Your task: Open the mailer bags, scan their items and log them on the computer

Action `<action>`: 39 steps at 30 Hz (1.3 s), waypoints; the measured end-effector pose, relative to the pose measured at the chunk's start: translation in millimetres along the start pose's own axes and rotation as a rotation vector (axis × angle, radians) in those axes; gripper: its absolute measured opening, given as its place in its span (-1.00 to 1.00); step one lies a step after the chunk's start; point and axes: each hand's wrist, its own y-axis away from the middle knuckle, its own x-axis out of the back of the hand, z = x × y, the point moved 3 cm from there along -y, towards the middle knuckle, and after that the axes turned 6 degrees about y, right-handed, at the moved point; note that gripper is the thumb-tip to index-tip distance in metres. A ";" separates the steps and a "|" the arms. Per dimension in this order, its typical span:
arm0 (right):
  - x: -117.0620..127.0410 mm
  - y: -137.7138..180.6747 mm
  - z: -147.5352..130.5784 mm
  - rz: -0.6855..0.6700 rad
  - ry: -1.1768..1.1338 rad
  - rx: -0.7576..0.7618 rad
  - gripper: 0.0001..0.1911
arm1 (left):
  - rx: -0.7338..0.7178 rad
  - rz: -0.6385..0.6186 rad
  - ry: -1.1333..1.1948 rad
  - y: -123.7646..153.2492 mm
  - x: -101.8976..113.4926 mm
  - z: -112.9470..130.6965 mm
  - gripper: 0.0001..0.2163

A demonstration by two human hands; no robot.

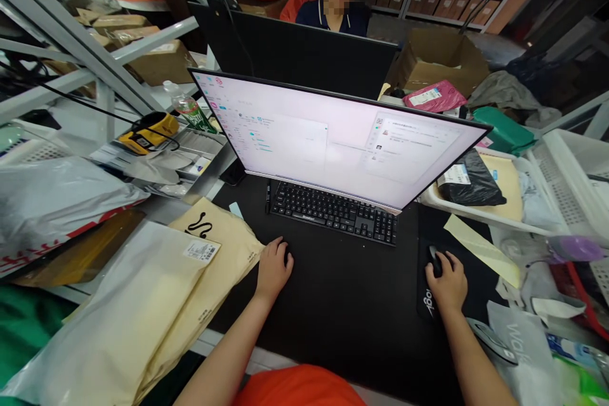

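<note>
My right hand [447, 282] rests over a black computer mouse [434, 261], fingers wrapped round it, on a dark mouse pad [428, 301] with white lettering. On the black desk mat [342, 304] lies my left hand [273, 273], fingers bent, with a dark gap between thumb and forefinger; I see nothing held in it. Beside that hand are a cream mailing bag [238, 247] and a whitish bag [157, 279] with a shipping label. A black keyboard [333, 209] sits beyond my hands, under a lit monitor [304, 133] showing windows and icons.
At left are a green-labelled bottle [190, 108], a yellow-black device [150, 133] and a grey-white bag [61, 203]. Right of the monitor stand a white basket [537, 222] with parcels and an open carton [438, 63]. Another person [333, 16] is behind a second monitor [304, 51].
</note>
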 end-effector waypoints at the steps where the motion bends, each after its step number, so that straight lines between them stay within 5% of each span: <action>1: -0.1 0.0 0.2 -0.002 -0.002 0.000 -0.57 | 0.003 0.000 -0.001 0.0 -0.1 0.0 -0.78; 39: -0.5 1.8 -1.3 -0.043 -0.028 -0.032 -0.54 | 0.010 0.005 -0.007 -0.1 3.9 2.5 -0.80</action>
